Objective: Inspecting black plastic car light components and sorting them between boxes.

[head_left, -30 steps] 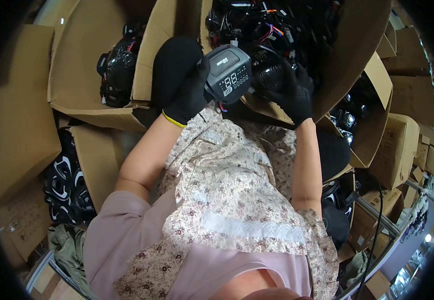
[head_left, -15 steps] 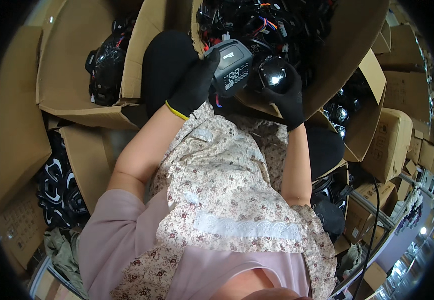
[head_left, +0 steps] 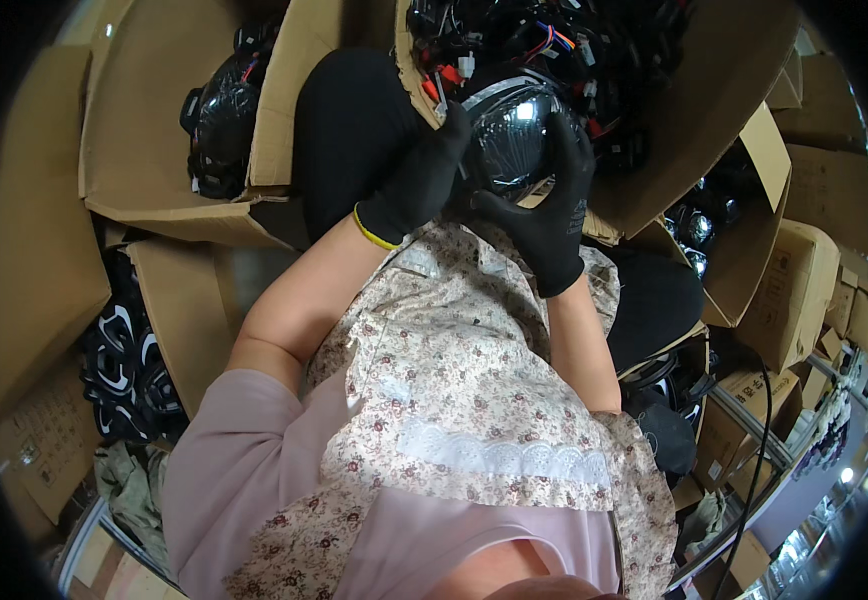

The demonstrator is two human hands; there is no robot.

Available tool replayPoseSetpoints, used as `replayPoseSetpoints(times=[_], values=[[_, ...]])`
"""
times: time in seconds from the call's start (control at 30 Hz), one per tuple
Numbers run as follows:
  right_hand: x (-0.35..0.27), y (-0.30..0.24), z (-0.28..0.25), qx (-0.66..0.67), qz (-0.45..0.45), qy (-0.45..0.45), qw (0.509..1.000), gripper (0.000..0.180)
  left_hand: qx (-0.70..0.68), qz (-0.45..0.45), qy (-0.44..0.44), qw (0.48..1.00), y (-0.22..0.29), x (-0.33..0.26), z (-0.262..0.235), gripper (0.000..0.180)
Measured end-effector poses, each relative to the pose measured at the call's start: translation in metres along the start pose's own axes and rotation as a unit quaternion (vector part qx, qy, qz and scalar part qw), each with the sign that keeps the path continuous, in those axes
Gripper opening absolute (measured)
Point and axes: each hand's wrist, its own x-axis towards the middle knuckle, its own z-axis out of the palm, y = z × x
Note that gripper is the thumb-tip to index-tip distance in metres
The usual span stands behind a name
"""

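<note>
Both my hands wear black gloves and hold a black headlight unit with a glossy domed lens and a silvery rim. My left hand grips its left edge, thumb upward. My right hand curls round its right side, fingers up along the lens. The unit is over the near edge of a cardboard box, in which many black parts with wires lie heaped. A white connector and red connectors show just above the unit. Its back is hidden.
To the left, an open carton holds a wrapped black unit. Black-and-white parts lie below it. On the right stand a box of shiny lamps, a closed carton and a metal rail with a hanging black cable.
The unit has been turned: its grey face with a lit-looking number display has gone from view, and the domed lens now faces up. My right hand has shifted slightly left and down.
</note>
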Motion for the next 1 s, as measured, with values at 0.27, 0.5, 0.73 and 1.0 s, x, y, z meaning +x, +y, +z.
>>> replayPoseSetpoints(times=[0.27,0.5,0.73,1.0], values=[[-0.007,0.003,0.004,-0.033,-0.044,0.017,0.998,0.108,0.115,0.06,-0.062,0.99,0.016,-0.017,0.024,0.059],[0.004,-0.013,-0.013,0.04,0.021,0.031,0.999,0.068,0.22,-0.007,-0.085,0.972,0.037,-0.026,0.028,0.054],[0.0,-0.023,-0.02,0.327,0.281,0.062,0.9,0.028,0.256,0.104,0.012,0.961,0.01,-0.034,0.024,0.042],[-0.003,-0.032,-0.018,0.353,0.279,0.092,0.889,0.022,0.322,0.201,0.117,0.918,0.005,-0.046,0.028,0.04]])
